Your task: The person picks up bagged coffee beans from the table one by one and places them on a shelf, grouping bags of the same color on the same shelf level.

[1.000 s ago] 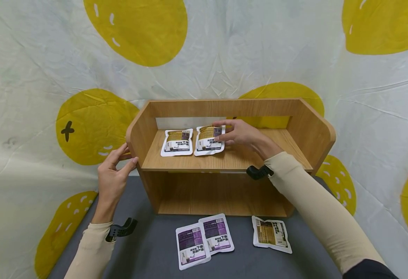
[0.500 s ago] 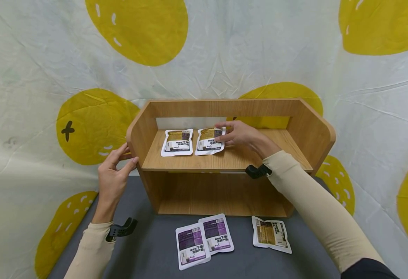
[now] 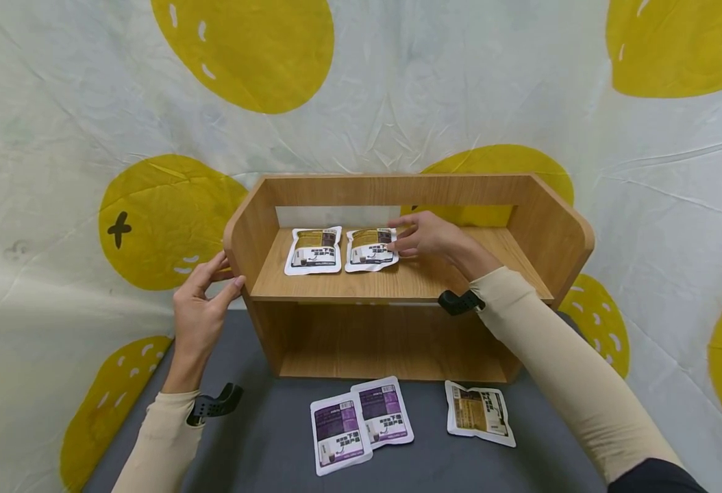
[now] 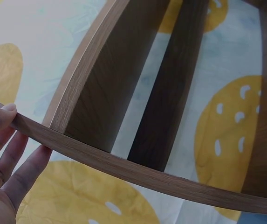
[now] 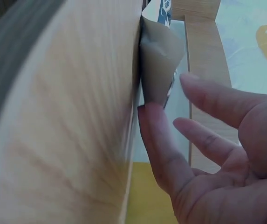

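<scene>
I'm in a small screened-off space — creased, pale sheeting (image 3: 367,103) with big yellow rounds (image 3: 244,51) hangs close behind my grey worktop (image 3: 262,438) and its wooden shelf unit (image 3: 373,286). Whether this is a home, shop or lab — I can't tell.

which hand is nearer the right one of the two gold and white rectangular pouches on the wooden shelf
Right. The right hand touches the right edge of the pouch; the left hand is away to its left, gripping the left panel of the shelf.
</scene>
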{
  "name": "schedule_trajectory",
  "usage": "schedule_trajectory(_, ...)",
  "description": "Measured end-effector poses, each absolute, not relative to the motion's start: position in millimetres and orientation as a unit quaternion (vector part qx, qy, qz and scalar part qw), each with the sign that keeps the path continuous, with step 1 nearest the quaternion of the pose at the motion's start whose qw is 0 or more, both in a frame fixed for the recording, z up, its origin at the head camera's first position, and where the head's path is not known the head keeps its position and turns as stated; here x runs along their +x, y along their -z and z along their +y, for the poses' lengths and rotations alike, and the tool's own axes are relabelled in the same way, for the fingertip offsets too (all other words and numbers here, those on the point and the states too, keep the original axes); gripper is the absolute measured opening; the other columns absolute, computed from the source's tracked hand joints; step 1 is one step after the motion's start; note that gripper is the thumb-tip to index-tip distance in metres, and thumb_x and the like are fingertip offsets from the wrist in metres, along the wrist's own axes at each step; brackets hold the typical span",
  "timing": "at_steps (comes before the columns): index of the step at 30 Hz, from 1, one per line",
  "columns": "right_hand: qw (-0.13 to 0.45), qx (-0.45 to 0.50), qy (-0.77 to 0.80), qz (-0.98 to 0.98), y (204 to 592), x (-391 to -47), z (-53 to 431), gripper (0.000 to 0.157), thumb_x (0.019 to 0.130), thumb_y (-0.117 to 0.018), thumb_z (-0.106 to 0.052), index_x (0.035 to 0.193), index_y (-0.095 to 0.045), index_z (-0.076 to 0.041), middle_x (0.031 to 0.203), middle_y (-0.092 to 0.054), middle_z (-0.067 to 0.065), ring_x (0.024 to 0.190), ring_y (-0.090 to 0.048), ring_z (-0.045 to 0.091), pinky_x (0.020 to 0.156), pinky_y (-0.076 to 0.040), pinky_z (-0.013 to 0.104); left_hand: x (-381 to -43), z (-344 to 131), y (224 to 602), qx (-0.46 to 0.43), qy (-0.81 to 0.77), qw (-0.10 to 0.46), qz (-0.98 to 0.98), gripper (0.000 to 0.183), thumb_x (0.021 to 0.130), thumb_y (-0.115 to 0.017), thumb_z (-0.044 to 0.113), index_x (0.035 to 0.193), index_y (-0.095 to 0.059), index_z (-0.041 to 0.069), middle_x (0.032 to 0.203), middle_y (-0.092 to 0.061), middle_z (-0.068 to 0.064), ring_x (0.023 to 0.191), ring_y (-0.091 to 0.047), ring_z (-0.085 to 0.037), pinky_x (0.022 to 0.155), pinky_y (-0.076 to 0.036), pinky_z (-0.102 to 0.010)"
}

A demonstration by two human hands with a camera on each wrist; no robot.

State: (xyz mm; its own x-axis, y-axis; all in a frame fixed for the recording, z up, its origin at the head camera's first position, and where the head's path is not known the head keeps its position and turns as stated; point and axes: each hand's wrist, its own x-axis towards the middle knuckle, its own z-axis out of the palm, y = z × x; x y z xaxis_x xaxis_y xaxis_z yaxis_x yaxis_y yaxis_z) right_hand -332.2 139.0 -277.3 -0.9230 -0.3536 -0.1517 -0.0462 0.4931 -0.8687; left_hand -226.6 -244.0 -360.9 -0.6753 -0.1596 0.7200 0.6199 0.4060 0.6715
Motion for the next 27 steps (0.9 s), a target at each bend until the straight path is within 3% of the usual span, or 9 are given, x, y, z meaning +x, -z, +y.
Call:
schedule_trajectory(6, 0.133, -0.139, 0.477, 0.858, 274.4, -326.4, 143.9, 0.056, 0.096, -0.07, -0.004, 0.149, -0.051, -0.004, 0.131, -0.062, 0.027, 0.108, -0.066, 0.027, 0.093, -0.06, 0.037, -226.9, -244.4, 360.6, -0.15, 0.516, 0.376, -0.754, 0.057, 0.088, -0.076, -0.004, 0.138, -0.065, 0.022, 0.121, -0.068, -0.01, 0.101, -0.068, -0.006, 0.073, -0.06, -0.016)
schedule_trajectory(19, 0.104, -0.155, 0.476, 0.859, 269.1, -304.2, 158.8, 0.048, 0.096, -0.069, -0.004, 0.142, -0.056, 0.003, 0.122, -0.061, 0.027, 0.106, -0.067, 0.037, 0.099, -0.057, 0.048, -226.5, -243.6, 359.6, -0.15, 0.517, 0.375, -0.755, 0.057, 0.088, -0.076, -0.004, 0.138, -0.064, 0.021, 0.121, -0.068, -0.011, 0.101, -0.068, -0.005, 0.073, -0.059, -0.016)
schedule_trajectory(27, 0.097, -0.176, 0.485, 0.851, 275.3, -290.8, 166.7, 0.045, 0.096, -0.069, -0.002, 0.139, -0.057, 0.004, 0.122, -0.065, 0.025, 0.111, -0.065, 0.038, 0.095, -0.059, 0.044, -225.5, -244.0, 360.6, -0.152, 0.521, 0.372, -0.753, 0.057, 0.089, -0.075, -0.003, 0.139, -0.064, 0.022, 0.121, -0.067, -0.011, 0.101, -0.068, -0.006, 0.073, -0.06, -0.017)
